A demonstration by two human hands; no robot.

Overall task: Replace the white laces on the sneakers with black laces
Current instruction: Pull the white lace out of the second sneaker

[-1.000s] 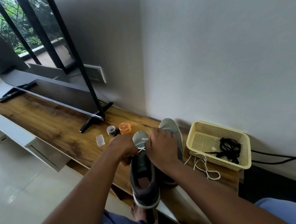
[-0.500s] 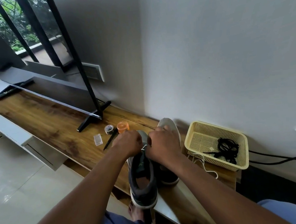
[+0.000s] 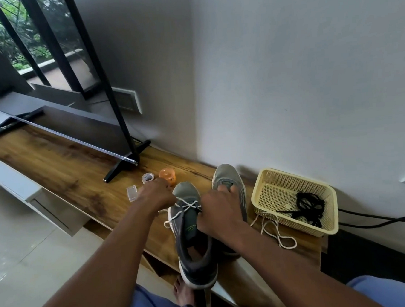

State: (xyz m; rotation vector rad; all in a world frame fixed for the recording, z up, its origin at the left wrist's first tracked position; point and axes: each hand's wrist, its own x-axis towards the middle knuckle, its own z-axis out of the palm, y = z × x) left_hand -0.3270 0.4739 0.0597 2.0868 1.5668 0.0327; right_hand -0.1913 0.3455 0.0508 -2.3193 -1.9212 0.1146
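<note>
Two grey sneakers stand on the wooden TV bench (image 3: 61, 168). The near sneaker (image 3: 190, 240) hangs its heel over the front edge and carries a loosened white lace (image 3: 184, 206). My left hand (image 3: 157, 193) pinches that lace and holds it out to the left. My right hand (image 3: 219, 214) grips the sneaker at its tongue. The far sneaker (image 3: 226, 178) sits behind my right hand and shows no lace. A loose white lace (image 3: 277, 232) lies on the bench by the basket. Black laces (image 3: 308, 206) lie bundled in the cream basket (image 3: 270, 184).
A TV (image 3: 74, 119) on black feet stands at the left of the bench. A small orange tub (image 3: 167, 175), a clear round tub (image 3: 147, 178) and a clear plastic piece (image 3: 132, 193) lie near my left hand. Black cables (image 3: 381, 220) run along the wall at right.
My left hand has moved left, away from my right hand, drawing the white lace out of the near sneaker's upper eyelets. My right hand stays on the tongue.
</note>
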